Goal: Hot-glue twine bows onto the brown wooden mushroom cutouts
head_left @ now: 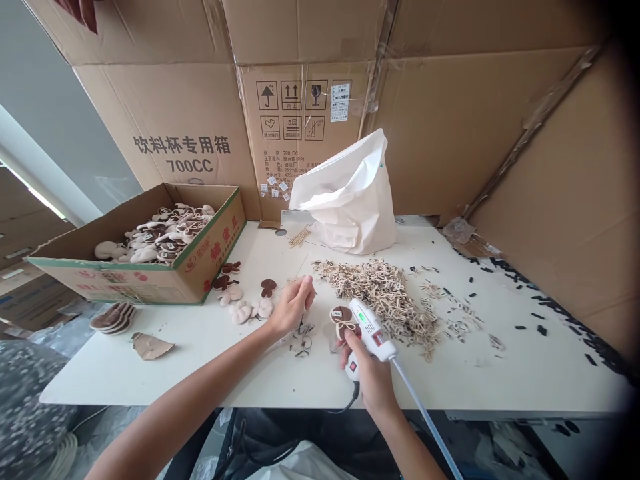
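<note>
My right hand point(367, 370) grips a white hot glue gun point(373, 327), its long clear glue stick point(425, 420) trailing towards the lower right. Just beyond the nozzle, a round brown-and-cream felt piece with a small bow point(343, 322) lies against my right fingers. My left hand point(293, 307) is curled, fingertips together, with nothing visible in it. It hovers above small dark scraps point(301, 340) on the white table point(150, 377). Cream pieces point(241, 313) and brown-and-cream pieces point(269, 287) lie to its left. A heap of tan bows point(380, 297) lies to its right.
An open cardboard box point(210, 257) full of similar pieces stands at the table's back left. A white bag point(350, 200) stands behind the bows. A stack of brown rounds point(113, 318) and a cardboard scrap point(153, 347) lie at the left. Black scraps point(540, 320) lie at the right.
</note>
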### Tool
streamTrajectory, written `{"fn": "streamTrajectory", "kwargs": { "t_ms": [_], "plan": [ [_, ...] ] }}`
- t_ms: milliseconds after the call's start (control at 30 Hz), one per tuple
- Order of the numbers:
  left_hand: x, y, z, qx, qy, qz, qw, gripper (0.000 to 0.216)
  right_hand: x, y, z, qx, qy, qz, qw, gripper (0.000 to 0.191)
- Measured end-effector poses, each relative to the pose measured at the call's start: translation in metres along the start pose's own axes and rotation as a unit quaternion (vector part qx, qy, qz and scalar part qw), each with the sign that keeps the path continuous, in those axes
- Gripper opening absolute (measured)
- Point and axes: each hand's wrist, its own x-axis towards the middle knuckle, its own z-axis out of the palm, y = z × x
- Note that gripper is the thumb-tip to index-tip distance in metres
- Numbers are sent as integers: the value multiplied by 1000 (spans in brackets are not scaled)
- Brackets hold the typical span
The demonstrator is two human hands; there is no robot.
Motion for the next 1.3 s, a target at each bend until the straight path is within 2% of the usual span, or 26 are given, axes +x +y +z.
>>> {"fn": "streamTrajectory", "kwargs": {
  "t_ms": [167,367,533,633,1067,1300],
  "plan": [
    [0,-1,0,-14,-52,-3,999,63,1,1,-1,-5,5,-5,1000,39],
    [-2,-1,2,-137,-108,-15,984,41,1,3,0,4,0,2,1000,37],
    [-4,-1,1,-68,-182,-39,980,41,2,6,0,23,9,0,1000,38],
    [-4,-1,1,-62,-211,-36,975,40,2,6,0,14,11,8,1000,38],
    [-6,4,-2,-77,-257,-38,963,39,1,4,-1,7,-1,4,1000,34],
    [-7,5,-2,-69,-262,-36,962,40,1,3,0,4,16,2,1000,36]
  ]
}}
